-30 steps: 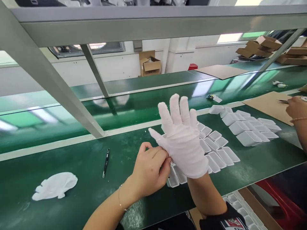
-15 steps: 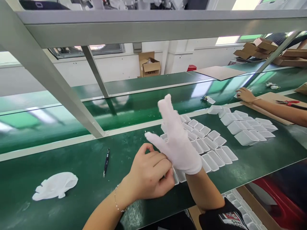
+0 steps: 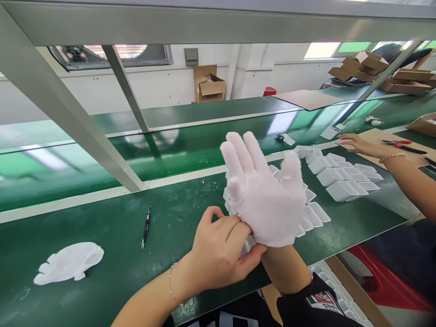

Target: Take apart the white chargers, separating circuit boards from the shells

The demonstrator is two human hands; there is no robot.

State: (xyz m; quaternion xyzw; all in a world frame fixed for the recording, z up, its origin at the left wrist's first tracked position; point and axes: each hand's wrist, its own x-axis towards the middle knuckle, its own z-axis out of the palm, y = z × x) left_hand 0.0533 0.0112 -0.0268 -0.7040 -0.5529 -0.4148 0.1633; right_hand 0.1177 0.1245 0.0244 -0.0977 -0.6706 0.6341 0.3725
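1. White soft cloth glove [image 3: 272, 225] sits on the right hand [image 3: 265, 193], its fingers spread.
2. The bare left hand [image 3: 221, 247] pinches the glove's bottom edge; some fingertips are hidden.
3. One more flat white glove [image 3: 70, 263] lies on the green table [image 3: 119, 281], left of one thin black tool [image 3: 146, 227].
4. The worn glove hides some small white plastic tubs [image 3: 319, 212]; I can't count them.

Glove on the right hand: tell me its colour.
White; the glove shows best in the head view.

Bright light fills the far right window [image 3: 322, 50]; glare streaks the green belt [image 3: 197, 150] left and right; shadow darkens the near right around the red seat [image 3: 388, 284].
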